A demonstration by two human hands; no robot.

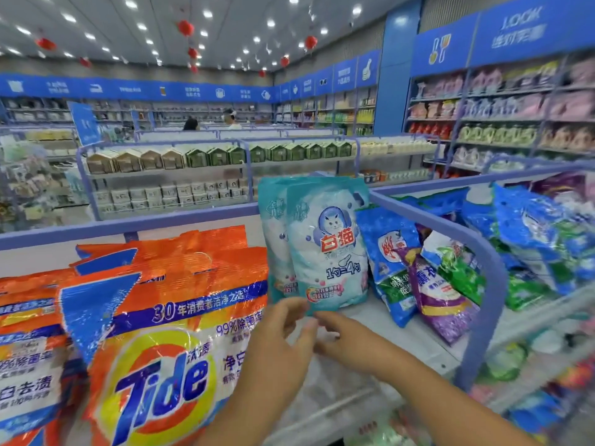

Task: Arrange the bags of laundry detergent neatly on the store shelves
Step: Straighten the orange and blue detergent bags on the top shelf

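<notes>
Pale teal pouch with the white cat logo [325,249] is standing upright on the white shelf [402,336], a second one tucked right behind it, squeezed between the orange Tide bags [167,320] on the left and a leaning blue bag [388,262] on the right. Both hands are right at its bottom edge. Left hand [273,352] has loose, slightly curled fingers close to the lower corner, not gripping anything as far as I can see. Right hand [344,336] is just below the bottom seam, fingers relaxed, nothing in it either.

My guess on handling: it's a soft film pouch full of powder, so fairly hefty, slumpy and a bit slick. Grabbing the top would make it sag. I'd take it by both lower sides, near the base, and nudge it square so it sits flat.
</notes>
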